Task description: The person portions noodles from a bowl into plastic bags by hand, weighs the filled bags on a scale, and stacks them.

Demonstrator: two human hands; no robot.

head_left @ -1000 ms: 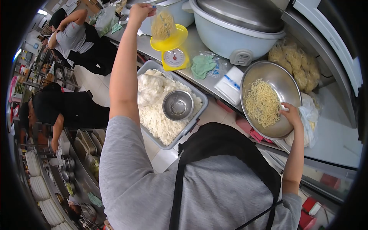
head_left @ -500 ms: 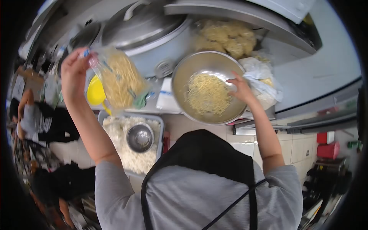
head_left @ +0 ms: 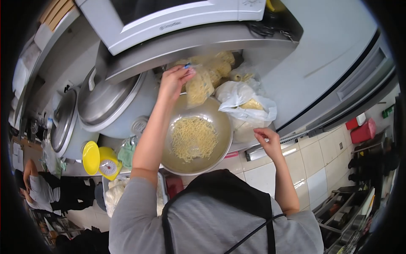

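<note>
My left hand pinches the top of a clear bag of noodles, which hangs over the far rim of a steel bowl. Loose noodles lie in that bowl. Behind the held bag, more bagged noodles are piled beneath the steel shelf. To the right of the bowl sits an open white plastic bag with something yellowish inside. My right hand is off the bowl, in front of the white bag, its fingers curled together; whether anything small is between them cannot be made out.
A microwave stands on the shelf above. Left are large lidded cookers, a yellow scale and a green cloth. A tub of rice is below the counter edge. Another person stands far left.
The view has swung toward the right. My left hand has carried the noodle bag from near the scale to the pile behind the bowl. My right hand has left the bowl, moving right.
</note>
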